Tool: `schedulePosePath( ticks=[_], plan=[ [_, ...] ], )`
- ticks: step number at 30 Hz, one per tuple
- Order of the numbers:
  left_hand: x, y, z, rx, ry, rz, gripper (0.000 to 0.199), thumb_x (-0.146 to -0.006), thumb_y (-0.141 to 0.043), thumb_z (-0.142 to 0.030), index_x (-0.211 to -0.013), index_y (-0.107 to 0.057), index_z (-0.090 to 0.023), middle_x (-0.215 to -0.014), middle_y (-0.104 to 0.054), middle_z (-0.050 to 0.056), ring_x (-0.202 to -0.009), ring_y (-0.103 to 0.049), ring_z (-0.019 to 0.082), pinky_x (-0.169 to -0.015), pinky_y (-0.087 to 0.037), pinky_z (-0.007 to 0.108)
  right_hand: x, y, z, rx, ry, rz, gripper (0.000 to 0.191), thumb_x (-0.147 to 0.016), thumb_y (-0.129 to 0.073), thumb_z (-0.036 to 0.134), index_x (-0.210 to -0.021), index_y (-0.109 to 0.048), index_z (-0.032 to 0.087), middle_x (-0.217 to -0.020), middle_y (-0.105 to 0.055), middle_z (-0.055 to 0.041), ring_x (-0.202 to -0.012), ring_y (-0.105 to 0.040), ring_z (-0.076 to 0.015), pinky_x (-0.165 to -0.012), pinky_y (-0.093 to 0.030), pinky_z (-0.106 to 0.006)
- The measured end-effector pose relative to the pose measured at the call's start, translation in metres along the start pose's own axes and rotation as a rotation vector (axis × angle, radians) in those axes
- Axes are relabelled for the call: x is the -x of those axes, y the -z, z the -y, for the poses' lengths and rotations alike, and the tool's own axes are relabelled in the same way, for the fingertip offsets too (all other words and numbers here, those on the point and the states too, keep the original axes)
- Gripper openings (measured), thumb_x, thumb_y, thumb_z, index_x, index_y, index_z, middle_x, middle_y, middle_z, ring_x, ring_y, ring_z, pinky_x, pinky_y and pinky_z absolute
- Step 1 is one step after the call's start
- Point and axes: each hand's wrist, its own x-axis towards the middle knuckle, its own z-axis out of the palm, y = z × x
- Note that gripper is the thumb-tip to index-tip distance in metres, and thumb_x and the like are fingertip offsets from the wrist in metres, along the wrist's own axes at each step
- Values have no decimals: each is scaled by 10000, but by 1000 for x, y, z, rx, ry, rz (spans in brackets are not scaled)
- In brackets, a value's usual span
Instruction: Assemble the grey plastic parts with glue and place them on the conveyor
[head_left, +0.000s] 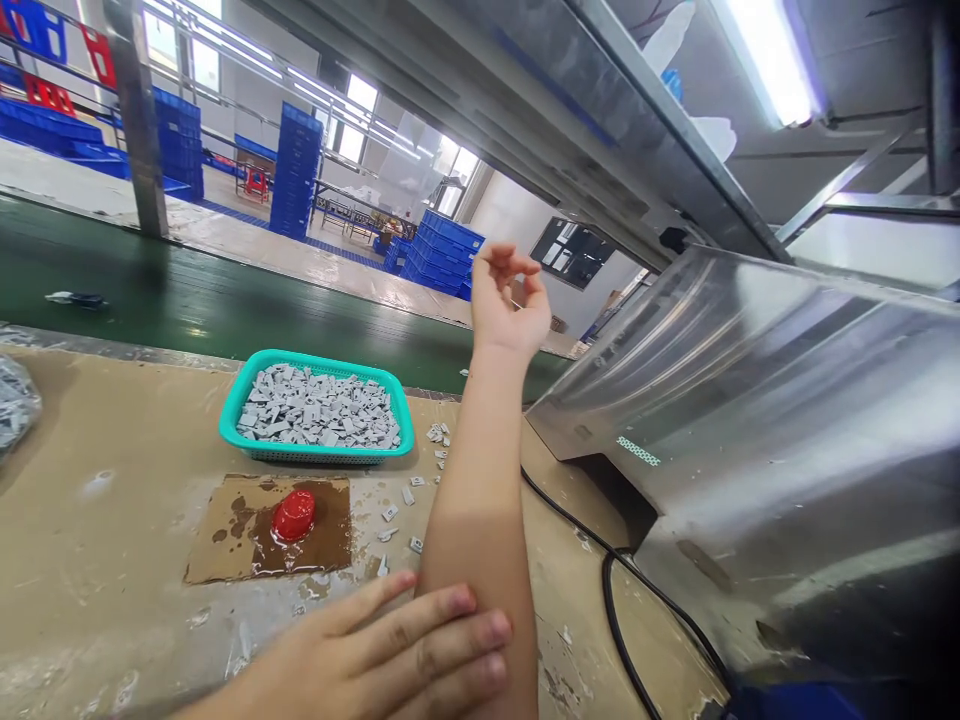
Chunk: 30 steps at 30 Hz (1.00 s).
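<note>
Left hand [382, 640] lying across the right forearm [472, 510], fingers [457, 605] almost straight and loosely together, open and gripping nothing, only resting on the skin. Right hand [510, 300] raised above the far edge of the workbench [97, 560], half open with fingers curled, empty (nothing visible between the fingertips). Just left of the forearm, a heap of small grey rectangular pieces [319, 408] filling a shallow teal plastic basket [232, 425], untouched by either hand. More loose grey pieces [389, 513] scattered on the bench between basket and forearm, a few almost beside the arm. Below the basket, a red plastic dome-shaped object [293, 515] on a stained, wet patch of brown cardboard [225, 555]. To the left, a clear bag of grey pieces [15, 400] cut off by the edge of the view. On the right, a curved stainless steel housing [750, 420] with a black cable [611, 610] running along the bench beside it. Beyond the bench, a green conveyor belt [187, 310], and farther off, stacks of blue crates [439, 255].
</note>
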Motion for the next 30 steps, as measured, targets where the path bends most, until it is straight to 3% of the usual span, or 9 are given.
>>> schedulePosePath(
  ticks=[5,11,15,19,21,23,26,28,30],
  plan=[
    [-15,26,7,-485,-147,-254,508,-867,-287,-98,-1362,-183,-148,-1407,-177,7,-1305,-103,119,-1086,-31,313,-6,22,-12,188,-13,-55,175,-837,-335,133,-715,-439,201,-543,-411,48,-478,-446,-83,-460,-466,-233],
    [-30,59,24,-706,-63,-276,612,-775,-235,28,-1353,-210,-171,-1421,-187,-9,-1314,-82,105,-1093,-44,348,2,26,-9,343,-3,-81,257,-855,-282,94,-650,-397,199,-520,-392,58,-428,-430,-72,-482,-478,-243],
    [-24,76,45,-807,115,-348,680,-709,-205,85,-1361,-177,-104,-1438,-116,70,-1321,-12,165,-1076,-126,400,7,19,-3,340,17,-78,290,-861,-255,85,-619,-365,203,-518,-382,57,-426,-435,-67,-449,-468,-224],
    [-10,65,42,-870,151,-448,700,-703,-232,92,-1371,-101,-70,-1443,-74,121,-1325,-24,217,-1053,-199,410,8,14,3,334,33,-58,292,-874,-221,99,-629,-346,198,-508,-370,68,-422,-429,-45,-441,-469,-181],
    [-5,48,29,-893,27,-452,648,-757,-262,41,-1374,-109,-84,-1445,-71,102,-1325,-61,229,-1060,-187,406,8,15,2,333,33,-58,285,-874,-217,96,-639,-346,193,-506,-371,70,-419,-423,-38,-441,-468,-171],
    [-5,33,16,-919,-139,-376,571,-817,-294,-45,-1368,-167,-122,-1446,-87,47,-1325,-83,206,-1080,-139,390,7,17,-1,332,25,-63,274,-870,-224,92,-647,-348,191,-507,-377,69,-412,-414,-38,-433,-466,-172],
    [-11,26,9,-879,-191,-271,566,-830,-307,-63,-1368,-167,-173,-1438,-111,-29,-1327,-57,136,-1097,-89,360,8,18,-5,304,-3,-82,258,-863,-231,95,-655,-348,193,-504,-378,64,-406,-412,-48,-419,-463,-190],
    [-17,33,11,-664,-23,-363,661,-790,-317,-19,-1381,-50,-146,-1443,-65,13,-1326,-12,153,-1093,-111,381,12,12,-6,277,-7,-90,244,-860,-232,106,-664,-343,199,-495,-372,62,-409,-424,-61,-412,-459,-202],
    [-25,38,11,-239,168,-396,761,-748,-360,-22,-1376,57,-130,-1445,-16,66,-1320,-12,201,-1077,-183,382,18,0,-6,283,35,-60,228,-855,-232,115,-676,-340,205,-492,-368,63,-411,-433,-69,-415,-456,-208]
  ],
)
